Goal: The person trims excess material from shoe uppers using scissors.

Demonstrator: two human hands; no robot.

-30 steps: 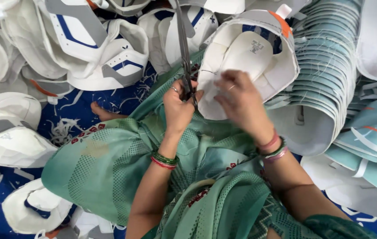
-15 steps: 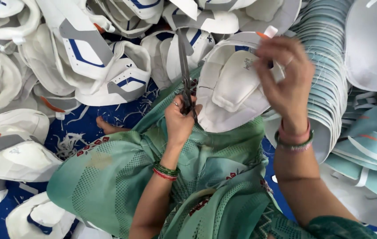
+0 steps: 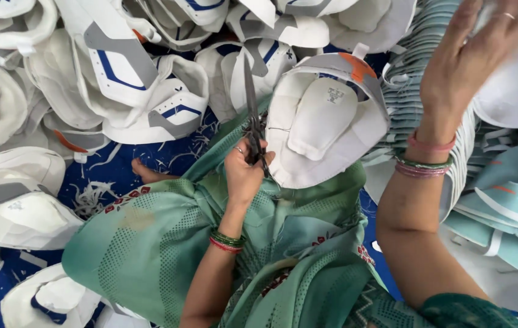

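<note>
My left hand [image 3: 244,173] is closed around the handles of dark scissors [image 3: 252,97], whose blades point up and away from me. Right beside the scissors a white shoe upper [image 3: 326,121] with an orange tab and a grey band lies inside-up on my green-clad knee [image 3: 168,249]; neither hand holds it. My right hand [image 3: 472,54] is raised at the upper right with its fingers spread, over a white moulded piece [image 3: 514,91]. It is blurred, and I see nothing gripped in it.
White shoe uppers with blue and grey panels [image 3: 137,79] are heaped at the left and back. A long stack of teal pieces [image 3: 429,36] runs down the right. White trimmings [image 3: 92,197] litter the blue floor sheet near my bare foot [image 3: 143,173].
My right hand let go of the white upper's top edge and swung up to the right. The upper stays on my knee. The left hand with the scissors has barely moved.
</note>
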